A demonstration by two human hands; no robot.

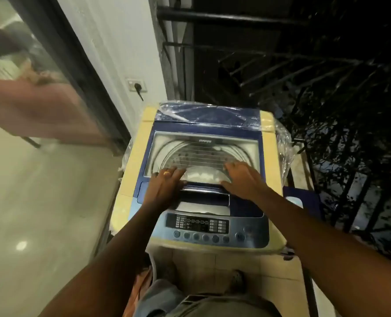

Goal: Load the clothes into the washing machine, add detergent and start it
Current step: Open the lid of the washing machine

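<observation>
Apparently tiled floor [212, 264] under washing machine [201, 156]

The washing machine [135, 161] has a smooth cream plastic body, its lid [201, 154] glossy blue plastic round a clear pane, crinkled shiny plastic film [208, 113] over its back, beside polished floor tiles [29, 202].

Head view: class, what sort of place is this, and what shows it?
Probably a home balcony at night: a washing machine stands beside a black railing with darkness beyond, next to a glass sliding door.
</observation>
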